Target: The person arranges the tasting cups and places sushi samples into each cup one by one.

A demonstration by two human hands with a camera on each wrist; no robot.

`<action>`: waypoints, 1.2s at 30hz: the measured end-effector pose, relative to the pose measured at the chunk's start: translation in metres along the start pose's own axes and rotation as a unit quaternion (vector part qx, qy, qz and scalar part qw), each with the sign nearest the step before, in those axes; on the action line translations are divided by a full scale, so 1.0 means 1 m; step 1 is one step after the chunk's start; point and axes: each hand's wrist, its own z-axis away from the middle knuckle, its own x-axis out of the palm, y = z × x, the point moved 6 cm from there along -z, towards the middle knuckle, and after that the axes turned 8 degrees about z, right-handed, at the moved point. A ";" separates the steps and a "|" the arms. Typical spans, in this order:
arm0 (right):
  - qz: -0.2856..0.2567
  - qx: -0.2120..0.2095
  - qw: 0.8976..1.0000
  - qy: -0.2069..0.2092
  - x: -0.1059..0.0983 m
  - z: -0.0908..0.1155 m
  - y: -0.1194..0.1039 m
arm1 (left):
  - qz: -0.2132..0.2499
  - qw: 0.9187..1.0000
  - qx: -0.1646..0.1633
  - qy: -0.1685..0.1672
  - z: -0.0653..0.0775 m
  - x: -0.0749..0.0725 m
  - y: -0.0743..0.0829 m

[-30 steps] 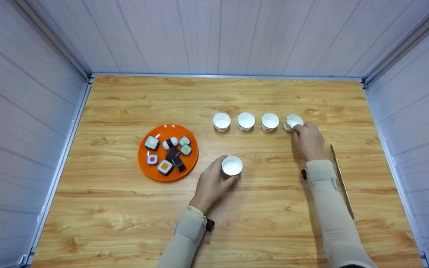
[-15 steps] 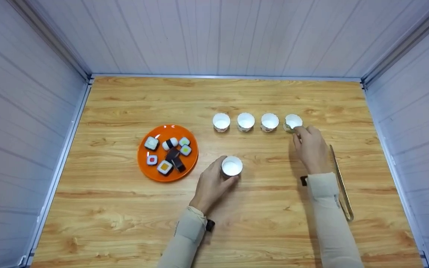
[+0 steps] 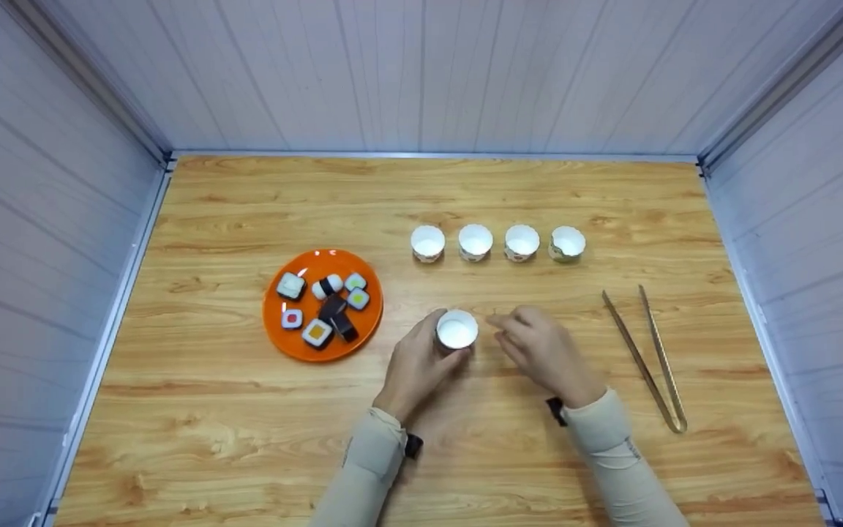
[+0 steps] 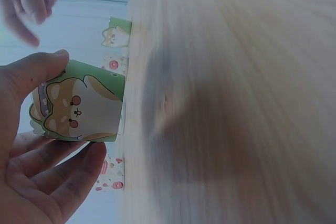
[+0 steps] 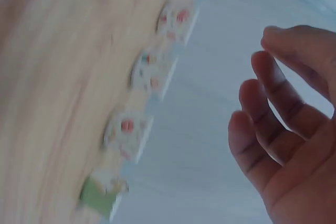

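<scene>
My left hand (image 3: 413, 364) grips a paper cup (image 3: 456, 329) that stands near the middle of the table. In the left wrist view this paper cup (image 4: 84, 106) is green with a cartoon dog, and the thumb and fingers hold it from opposite sides. Just right of it in the head view, my right hand (image 3: 544, 355) hovers with loosely bent fingers and nothing between them. The right wrist view shows the same hand (image 5: 294, 124) holding nothing. Farther back stands a row of several paper cups, from the leftmost cup (image 3: 428, 244) to a green-sided rightmost cup (image 3: 567, 244).
On the left lies an orange plate (image 3: 363, 333) bearing several sushi pieces, among them a white roll with a black band (image 3: 327, 287). Metal tongs (image 3: 656, 359) lie spread on the right of the wooden table (image 3: 231, 439). Pale panels (image 3: 421, 80) wall the back and sides.
My right hand has left the rightmost cup of the row and come left and nearer, beside the held cup. The tongs are now fully uncovered. My left hand stays on its cup.
</scene>
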 end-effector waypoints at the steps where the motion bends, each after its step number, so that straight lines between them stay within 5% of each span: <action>1: -0.006 -0.009 1.000 -0.005 0.005 0.000 -0.005 | -0.001 1.000 0.005 0.003 0.000 0.000 0.001; 12: -0.001 -0.037 0.998 -0.047 0.041 0.005 -0.027 | -0.014 1.000 0.017 0.003 0.006 0.003 0.003; 27: -0.020 -0.041 0.997 -0.055 0.033 0.002 -0.034 | 0.002 1.000 0.013 0.015 0.014 0.001 -0.001; 36: -0.031 -0.036 0.999 0.003 0.018 -0.026 -0.026 | 0.007 1.000 -0.005 0.017 0.020 -0.013 -0.012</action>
